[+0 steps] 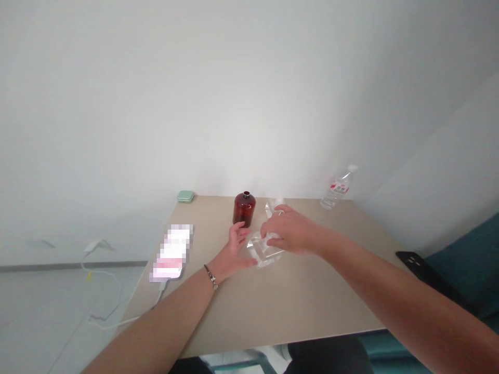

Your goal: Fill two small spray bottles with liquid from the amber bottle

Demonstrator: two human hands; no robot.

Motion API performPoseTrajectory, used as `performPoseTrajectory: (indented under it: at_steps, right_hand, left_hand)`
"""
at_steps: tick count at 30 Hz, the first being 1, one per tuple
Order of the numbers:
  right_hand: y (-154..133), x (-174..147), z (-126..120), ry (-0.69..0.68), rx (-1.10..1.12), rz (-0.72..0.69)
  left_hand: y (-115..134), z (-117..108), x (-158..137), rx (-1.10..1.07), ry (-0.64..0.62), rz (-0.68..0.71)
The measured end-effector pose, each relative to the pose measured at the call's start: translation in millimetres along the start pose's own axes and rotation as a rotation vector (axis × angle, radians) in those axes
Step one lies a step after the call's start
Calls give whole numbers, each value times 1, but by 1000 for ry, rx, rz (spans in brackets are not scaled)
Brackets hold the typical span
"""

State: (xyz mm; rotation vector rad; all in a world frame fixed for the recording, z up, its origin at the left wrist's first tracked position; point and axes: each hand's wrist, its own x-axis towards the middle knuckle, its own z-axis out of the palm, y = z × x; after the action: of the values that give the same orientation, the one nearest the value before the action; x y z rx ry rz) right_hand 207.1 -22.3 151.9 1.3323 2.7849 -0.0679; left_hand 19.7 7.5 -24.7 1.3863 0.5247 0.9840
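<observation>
A dark red-brown bottle [244, 210] with an uncapped neck stands upright towards the back of the table. In front of it, my left hand [236, 249] has its thumb and fingers spread apart, the thumb at the edge of a crinkled clear plastic bag [268, 255]. My right hand [290, 228] is closed over the bag from above, its fingers curled round the plastic. Part of the bag shows beyond the right hand, near the wall. Whatever the bag contains under my right fingers is hidden.
A phone [173, 252] with a lit screen lies at the left, a white cable [156, 300] plugged in. Near the wall are a small green case [185, 196] and a clear water bottle [338, 189]. A black object [415, 265] lies at the right edge of the table [296, 306].
</observation>
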Motion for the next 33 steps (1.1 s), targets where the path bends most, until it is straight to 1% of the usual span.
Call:
performPoseTrajectory:
  at_steps: [3,6,8,11,14,17,20,27,33]
  right_hand:
    - [18,5,-32,-41,-55,251]
    - [36,19,-63,-39,-118,530]
    - [47,31,-77,-18,-146,636]
    - [58,53,-84,-1,-172,698]
    - [66,75,-76,-34,-173,702]
    - [72,93,-62,-76,-157,687]
    - [78,105,-47,-88,-157,675]
    - [90,118,-15,-89,-163,705]
    - [93,123,2,-81,-151,731]
  left_hand:
    - [2,1,1,-12,13,-22]
    - [5,2,1,-32,7,-48]
    - [6,1,1,-40,-4,-58]
    - [6,1,1,-39,-23,-67]
    - [5,0,1,-31,-27,-55]
    - [5,1,2,-27,-23,-38]
    - [3,0,2,-22,-22,-29]
    - [1,-1,2,12,-38,-31]
    - [2,0,1,47,-46,-24]
